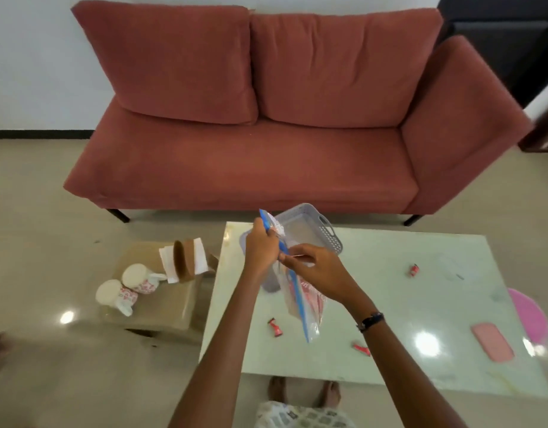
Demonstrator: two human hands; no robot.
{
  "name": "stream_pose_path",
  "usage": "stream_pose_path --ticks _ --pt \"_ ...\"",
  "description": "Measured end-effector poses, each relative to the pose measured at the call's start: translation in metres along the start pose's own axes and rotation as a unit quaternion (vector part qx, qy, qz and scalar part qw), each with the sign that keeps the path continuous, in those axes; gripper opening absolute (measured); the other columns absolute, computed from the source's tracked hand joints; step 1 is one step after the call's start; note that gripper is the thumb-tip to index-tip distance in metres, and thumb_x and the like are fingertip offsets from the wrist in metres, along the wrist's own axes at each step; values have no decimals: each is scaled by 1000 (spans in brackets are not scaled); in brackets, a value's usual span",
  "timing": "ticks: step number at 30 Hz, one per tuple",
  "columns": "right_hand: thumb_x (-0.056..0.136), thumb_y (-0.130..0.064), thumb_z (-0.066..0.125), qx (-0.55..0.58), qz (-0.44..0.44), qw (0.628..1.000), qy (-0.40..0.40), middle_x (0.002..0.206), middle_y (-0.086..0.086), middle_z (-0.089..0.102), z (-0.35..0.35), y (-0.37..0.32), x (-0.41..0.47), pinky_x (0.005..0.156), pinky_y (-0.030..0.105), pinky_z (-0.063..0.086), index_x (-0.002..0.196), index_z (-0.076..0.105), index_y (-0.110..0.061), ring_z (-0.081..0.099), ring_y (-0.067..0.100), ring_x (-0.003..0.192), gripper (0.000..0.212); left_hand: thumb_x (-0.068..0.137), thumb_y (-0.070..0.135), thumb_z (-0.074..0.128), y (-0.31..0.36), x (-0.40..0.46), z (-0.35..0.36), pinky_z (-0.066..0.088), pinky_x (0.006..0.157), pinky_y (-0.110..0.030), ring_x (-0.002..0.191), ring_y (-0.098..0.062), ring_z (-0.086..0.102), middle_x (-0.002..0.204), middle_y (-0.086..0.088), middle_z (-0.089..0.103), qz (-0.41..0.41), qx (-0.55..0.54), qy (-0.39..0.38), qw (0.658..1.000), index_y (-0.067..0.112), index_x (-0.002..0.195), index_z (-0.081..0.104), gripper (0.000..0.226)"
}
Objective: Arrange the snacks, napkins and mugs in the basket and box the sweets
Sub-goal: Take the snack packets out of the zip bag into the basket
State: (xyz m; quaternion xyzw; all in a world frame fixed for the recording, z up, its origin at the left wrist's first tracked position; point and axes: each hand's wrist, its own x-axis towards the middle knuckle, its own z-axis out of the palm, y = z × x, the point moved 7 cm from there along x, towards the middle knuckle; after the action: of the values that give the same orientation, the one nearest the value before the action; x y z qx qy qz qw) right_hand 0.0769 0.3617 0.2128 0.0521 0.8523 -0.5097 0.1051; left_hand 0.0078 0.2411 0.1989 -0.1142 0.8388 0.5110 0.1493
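Note:
Both hands hold a clear zip bag (306,307) with a blue seal strip and red snacks inside, above the glass table (390,304). My left hand (262,251) grips the bag's top edge. My right hand (316,270) pinches the seal just beside it. Behind the bag sits a grey plastic basket (316,227), seemingly empty. Three red wrapped sweets lie loose on the table: one (275,327) front left, one (361,349) under my right forearm, one (414,269) to the right. Two white mugs (133,287) with red print and white napkins (171,257) rest on a low stool to the left.
A brown round holder (184,261) lies tipped among the napkins on the low brown stool (167,307). A pink flat case (492,341) lies on the table's right side, and a pink round object (530,316) shows beyond that edge. A red sofa (266,118) stands behind the table.

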Motion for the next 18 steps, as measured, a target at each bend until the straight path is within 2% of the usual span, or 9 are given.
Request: stream_pose_path --ticks 3,5,6,9,11,13,16,18 --pt "84 -27 67 -37 3 998 44 97 0 73 -28 19 -29 82 21 54 103 72 -13 66 7 83 24 95 8 38 16 -27 36 54 75 -41 82 -32 64 97 -15 61 10 13 -36 999 10 102 44 9" --pt "85 -14 65 -63 9 995 74 90 3 75 -42 32 -41 72 15 51 97 75 -11 65 12 74 16 95 9 38 19 -39 52 55 66 -38 64 -22 63 87 -9 59 1 -5 -55 998 11 100 42 6" --pt "85 -13 65 -60 19 994 86 87 3 76 -47 39 -46 68 12 48 95 76 -11 65 14 73 15 95 10 40 20 -42 59 54 64 -37 62 -19 61 87 -11 60 1 -11 -60 998 9 102 44 8" --pt "84 -14 66 16 64 990 127 84 4 75 -59 58 -55 66 15 48 91 76 -11 68 17 75 13 93 17 44 28 -58 75 52 67 -34 69 -19 59 90 -17 66 2 -49 -73 996 11 96 47 8" --pt "83 -15 67 66 84 984 145 82 5 75 -63 66 -57 64 13 50 88 76 -11 68 15 73 11 94 30 45 30 -72 84 53 77 -37 79 -22 62 87 -10 64 -6 -62 -79 995 14 92 50 17" --pt "81 -13 70 121 98 976 153 80 6 74 -66 73 -59 67 12 52 87 76 -9 68 16 72 10 92 44 45 21 -84 90 55 84 -43 89 -27 65 92 -12 66 -13 -34 -82 996 17 88 55 29" --pt "77 -12 74 187 114 965 144 82 11 75 -63 87 -61 81 30 58 87 77 -6 72 25 79 11 85 49 53 2 -99 93 57 82 -50 86 -33 69 90 -19 71 -36 -44 -77 995 17 74 63 35" --pt "77 -11 74 207 121 963 125 83 15 75 -57 93 -64 82 34 58 87 76 -3 71 27 79 13 81 46 61 -5 -103 95 58 77 -50 78 -33 70 80 -19 72 -39 -43 -60 996 9 71 69 39"
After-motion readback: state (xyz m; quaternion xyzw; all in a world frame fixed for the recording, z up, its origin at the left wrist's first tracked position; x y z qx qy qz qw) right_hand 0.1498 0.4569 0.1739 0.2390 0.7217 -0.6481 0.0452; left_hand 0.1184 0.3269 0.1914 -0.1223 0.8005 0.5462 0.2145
